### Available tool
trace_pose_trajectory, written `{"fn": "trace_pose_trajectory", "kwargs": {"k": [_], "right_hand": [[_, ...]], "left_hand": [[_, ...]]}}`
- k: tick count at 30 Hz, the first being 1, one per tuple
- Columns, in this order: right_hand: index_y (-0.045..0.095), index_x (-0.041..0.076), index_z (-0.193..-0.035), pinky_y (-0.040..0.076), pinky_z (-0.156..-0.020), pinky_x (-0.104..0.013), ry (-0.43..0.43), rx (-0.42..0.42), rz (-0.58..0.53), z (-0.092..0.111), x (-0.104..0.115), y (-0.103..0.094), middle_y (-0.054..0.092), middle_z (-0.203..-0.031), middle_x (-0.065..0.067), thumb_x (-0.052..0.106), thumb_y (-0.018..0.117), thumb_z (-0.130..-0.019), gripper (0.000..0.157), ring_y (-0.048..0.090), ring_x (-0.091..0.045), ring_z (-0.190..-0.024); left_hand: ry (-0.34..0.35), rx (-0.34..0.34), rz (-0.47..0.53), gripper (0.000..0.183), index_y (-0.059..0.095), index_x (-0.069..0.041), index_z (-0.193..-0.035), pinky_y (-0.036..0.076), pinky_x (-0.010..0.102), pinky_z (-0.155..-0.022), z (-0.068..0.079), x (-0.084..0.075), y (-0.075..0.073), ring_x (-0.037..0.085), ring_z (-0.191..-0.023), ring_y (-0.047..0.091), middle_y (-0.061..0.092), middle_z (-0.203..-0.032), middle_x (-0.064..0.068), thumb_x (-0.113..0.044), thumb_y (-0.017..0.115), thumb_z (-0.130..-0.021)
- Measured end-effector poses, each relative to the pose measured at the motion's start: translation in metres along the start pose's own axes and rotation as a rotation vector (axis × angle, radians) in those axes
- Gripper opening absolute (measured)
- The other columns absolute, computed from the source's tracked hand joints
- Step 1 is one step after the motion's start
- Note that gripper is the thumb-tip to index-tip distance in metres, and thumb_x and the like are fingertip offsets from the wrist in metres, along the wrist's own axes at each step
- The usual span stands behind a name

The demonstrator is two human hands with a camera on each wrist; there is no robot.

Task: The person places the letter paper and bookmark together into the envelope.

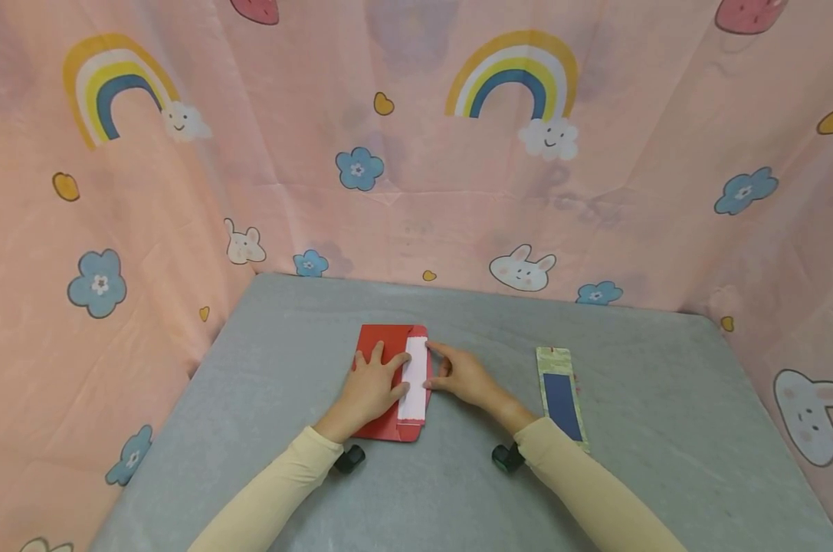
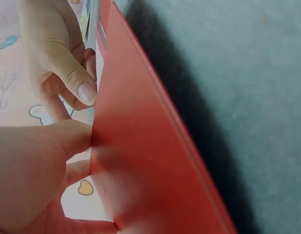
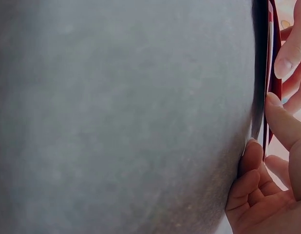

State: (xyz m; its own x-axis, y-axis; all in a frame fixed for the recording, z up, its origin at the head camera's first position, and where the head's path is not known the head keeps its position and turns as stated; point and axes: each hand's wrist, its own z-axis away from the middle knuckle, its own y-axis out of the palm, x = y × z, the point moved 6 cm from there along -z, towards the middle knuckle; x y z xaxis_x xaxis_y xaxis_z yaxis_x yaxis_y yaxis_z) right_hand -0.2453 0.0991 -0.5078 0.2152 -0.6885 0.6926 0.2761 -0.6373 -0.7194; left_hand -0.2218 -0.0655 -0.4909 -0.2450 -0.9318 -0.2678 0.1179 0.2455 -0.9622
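Observation:
A flat red paper envelope (image 1: pixel 382 399) lies on the grey table, its white strip (image 1: pixel 414 379) running lengthwise near the right side. Spread across the envelope, my left hand (image 1: pixel 369 389) presses it with splayed fingertips, thumb and index finger reaching the strip's left edge. From the right, my right hand (image 1: pixel 466 376) holds the strip's outer edge between thumb and index fingertips, set apart along it. Its other fingers curl low beside the table in the right wrist view. The red face (image 2: pixel 136 131) shows large in the left wrist view, standing above its dark shadow.
A narrow green packet with a dark blue panel (image 1: pixel 561 406) lies to the right, close to the right forearm. Dark wrist cameras show below both wrists. A pink patterned curtain (image 1: pixel 416 215) surrounds the table's back and sides.

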Motion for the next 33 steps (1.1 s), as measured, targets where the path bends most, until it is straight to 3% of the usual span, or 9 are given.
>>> {"fn": "trace_pose_trajectory", "kwargs": {"k": [19,33], "right_hand": [[0.052,0.014,-0.144,0.033,-0.054,-0.021,0.009,-0.026,0.115,-0.0019,0.0037,0.0055,0.048,-0.066,0.003,0.033,0.083,-0.079,0.074,0.044,-0.010,-0.060],[0.054,0.017,-0.142,0.033,-0.055,-0.023,0.039,-0.047,0.208,-0.0036,0.0057,0.0076,0.048,-0.067,0.002,0.041,0.082,-0.078,0.074,0.044,-0.011,-0.061]], "left_hand": [[0.011,-0.016,-0.012,0.054,0.054,-0.028,-0.140,0.054,0.060,-0.090,0.0015,-0.0011,-0.0017,0.057,-0.130,0.044,0.041,-0.151,0.026,-0.037,0.070,-0.090],[-0.005,0.009,-0.008,0.054,0.053,-0.028,-0.141,0.053,0.061,-0.091,0.0008,-0.0001,0.0003,0.058,-0.132,0.042,0.040,-0.152,0.025,-0.038,0.069,-0.090]]}}
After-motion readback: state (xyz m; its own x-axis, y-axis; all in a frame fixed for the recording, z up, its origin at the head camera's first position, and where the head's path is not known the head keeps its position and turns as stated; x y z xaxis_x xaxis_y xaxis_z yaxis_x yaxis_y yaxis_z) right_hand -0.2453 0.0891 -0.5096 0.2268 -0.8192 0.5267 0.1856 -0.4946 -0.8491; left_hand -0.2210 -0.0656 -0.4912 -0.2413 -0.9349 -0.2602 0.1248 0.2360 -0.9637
